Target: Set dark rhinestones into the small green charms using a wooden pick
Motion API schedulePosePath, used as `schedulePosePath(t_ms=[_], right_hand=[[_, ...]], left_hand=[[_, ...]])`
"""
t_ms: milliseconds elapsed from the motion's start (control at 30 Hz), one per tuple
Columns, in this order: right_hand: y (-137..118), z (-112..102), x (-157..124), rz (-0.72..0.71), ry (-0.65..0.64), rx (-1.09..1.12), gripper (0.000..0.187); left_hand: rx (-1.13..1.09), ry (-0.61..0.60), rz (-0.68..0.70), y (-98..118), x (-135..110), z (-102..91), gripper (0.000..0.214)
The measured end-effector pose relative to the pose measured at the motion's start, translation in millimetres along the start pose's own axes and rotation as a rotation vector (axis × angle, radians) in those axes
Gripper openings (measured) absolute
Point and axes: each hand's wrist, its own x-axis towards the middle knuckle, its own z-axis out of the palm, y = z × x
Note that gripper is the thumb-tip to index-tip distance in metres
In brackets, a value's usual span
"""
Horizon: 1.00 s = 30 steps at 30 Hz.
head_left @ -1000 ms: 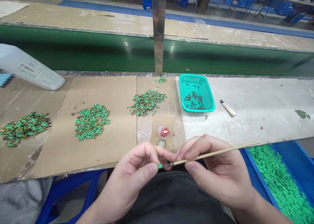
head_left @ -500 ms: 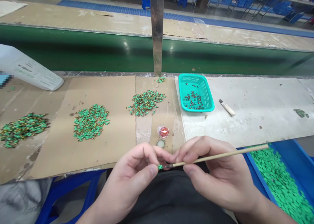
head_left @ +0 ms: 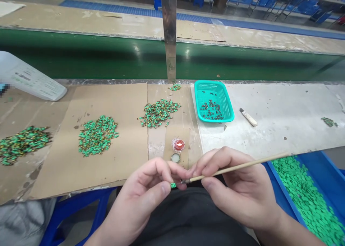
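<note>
Between thumb and fingers, my left hand (head_left: pixel 149 190) pinches a small green piece (head_left: pixel 173 185). My right hand (head_left: pixel 237 185) grips a thin, light wooden-handled brush (head_left: pixel 239 166), its dark tip pointing left, right at the green piece. Whether the tip touches it I cannot tell. The fingers of both hands meet near the brush tip. Just beyond them on the cardboard are a red round cap (head_left: pixel 179 144) and a small round dish-like piece (head_left: pixel 175 157) with a pale centre.
Piles of green and gold-brown pieces (head_left: pixel 98 135) lie on cardboard to the left. A teal basket (head_left: pixel 229 113) holds small dark pieces. A short flat tool (head_left: pixel 248 117) lies right of it. A blue tray (head_left: pixel 332 176) with green pieces stands lower right; a white jug (head_left: pixel 32 77) leans at left.
The view has shifted slightly. The brush's rear end has swung a little upward and left, while both hands keep their hold.
</note>
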Motion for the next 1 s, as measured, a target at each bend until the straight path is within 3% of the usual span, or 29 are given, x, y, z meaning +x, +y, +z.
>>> schedulePosePath(t_ms=[533, 700, 800, 900, 1000], right_hand=[[1, 2, 1, 0.014, -0.002, 0.051, 0.028], [4, 1, 3, -0.029, 0.004, 0.108, 0.024], [9, -17, 12, -0.138, 0.133, 0.07, 0.019], [16, -51, 33, -0.191, 0.211, -0.028, 0.015], [28, -90, 67, -0.136, 0.251, -0.425, 0.029]], left_hand=[[-0.002, 0.006, 0.002, 1, 1, 0.6, 0.024], [0.007, 0.112, -0.03, -3, -1, -1.4, 0.03], [0.032, 0.179, -0.051, -10, 1, -14.1, 0.032], [0.074, 0.221, -0.045, -17, 5, -30.7, 0.034], [0.093, 0.26, -0.027, -19, 9, -38.8, 0.036]])
